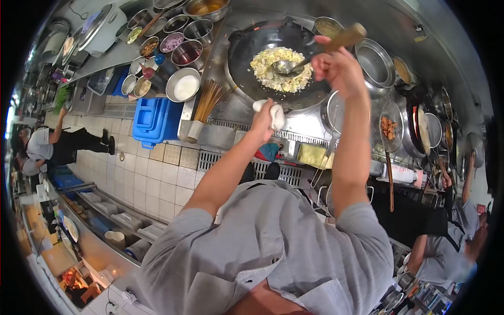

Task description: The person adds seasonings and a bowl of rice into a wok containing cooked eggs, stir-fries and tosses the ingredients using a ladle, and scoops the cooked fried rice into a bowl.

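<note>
While the right hand (pixel 341 69) loosely grips the ladle (pixel 285 67), the left hand (pixel 261 125) (closed round white cloth (pixel 277 116)) should brace the wok (pixel 242 58) firmly.

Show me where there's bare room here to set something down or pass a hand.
A narrow bare steel strip runs between the wok and the ingredient bowls. Tiled floor lies open between the blue bin and the grey containers. It's crowded among those bowls, packed together, and right of the wok, where metal pots stand close beyond the right hand.
</note>
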Demonstrator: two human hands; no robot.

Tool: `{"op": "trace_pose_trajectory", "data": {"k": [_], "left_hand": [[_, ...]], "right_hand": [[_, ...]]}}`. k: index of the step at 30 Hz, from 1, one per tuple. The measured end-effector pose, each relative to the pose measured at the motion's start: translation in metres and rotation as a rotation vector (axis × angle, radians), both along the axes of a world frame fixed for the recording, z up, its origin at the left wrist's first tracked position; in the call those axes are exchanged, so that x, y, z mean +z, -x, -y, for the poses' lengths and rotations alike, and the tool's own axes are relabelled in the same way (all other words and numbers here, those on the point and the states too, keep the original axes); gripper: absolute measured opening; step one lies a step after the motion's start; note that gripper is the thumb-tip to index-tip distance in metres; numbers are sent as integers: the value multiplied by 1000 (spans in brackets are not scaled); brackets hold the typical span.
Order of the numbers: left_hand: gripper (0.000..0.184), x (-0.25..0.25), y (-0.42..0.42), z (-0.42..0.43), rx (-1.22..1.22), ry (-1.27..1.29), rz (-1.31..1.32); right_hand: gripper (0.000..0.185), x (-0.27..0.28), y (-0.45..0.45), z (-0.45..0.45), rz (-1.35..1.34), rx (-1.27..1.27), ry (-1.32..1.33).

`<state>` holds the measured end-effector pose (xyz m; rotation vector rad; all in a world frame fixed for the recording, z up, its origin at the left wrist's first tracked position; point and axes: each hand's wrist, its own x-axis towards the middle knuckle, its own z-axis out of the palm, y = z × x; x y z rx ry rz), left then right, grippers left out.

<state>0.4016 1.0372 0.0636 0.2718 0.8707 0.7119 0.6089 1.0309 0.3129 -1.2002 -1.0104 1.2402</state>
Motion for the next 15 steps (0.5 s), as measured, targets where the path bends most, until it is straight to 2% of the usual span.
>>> {"op": "trace_pose_trajectory", "data": {"k": [1,2,4,5,6,7,10,12,13,15], "left_hand": [[35,12,15,13,-29,-12,-59],[36,25,34,31,-54,-30,-113],[35,11,81,70,-183,-99,-179],[33,19,105,91,-218,-180,-244],[31,-3,133,108,-243,-181,-214],[28,-1,154,125,-208,-177,-346],[25,5,208,157,-108,-122,-361],[28,7,218,156,-25,-120,-335],[29,2,223,158,3,-95,-316],[32,2,220,151,62,-50,-295]], "right_hand": [[40,7,-13,-16,437,18,138],[30,13,-15,-32,444,-84,-14],[18,21,-8,-62,438,-288,-316],[19,12,-1,-83,358,-439,-353],[22,-5,7,-107,277,-589,-385],[27,-16,13,-119,196,-738,-410],[32,22,22,-125,-6,-578,-423],[35,37,45,-92,14,-404,-525],[36,36,58,-73,18,-317,-561],[36,-12,71,-66,169,-342,-540]]}}
